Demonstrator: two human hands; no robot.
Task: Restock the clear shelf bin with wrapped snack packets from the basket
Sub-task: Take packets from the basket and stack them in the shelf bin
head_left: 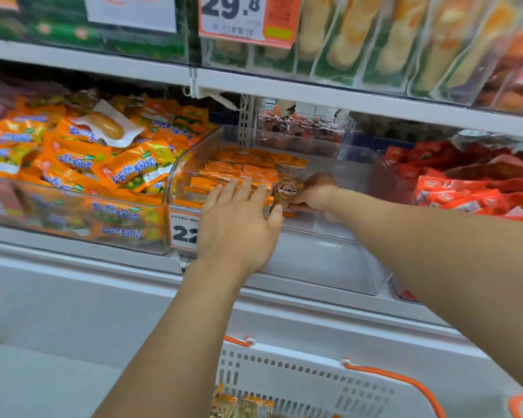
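My left hand (236, 224) hides the bin's (320, 248) front-left corner, fingers spread flat over the orange packets (248, 170). My right hand (317, 194) pinches a brownish packet (286, 190) just above the front edge, its label blurred. The basket (314, 384) sits below, cut off. Fuller bins flank both sides.

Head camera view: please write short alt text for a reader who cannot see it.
A person's right hand holds a brown wrapped snack packet over a clear plastic shelf bin part-filled with flat orange packets, while the open left hand rests at its front edge. A white plastic basket with orange handles sits below.
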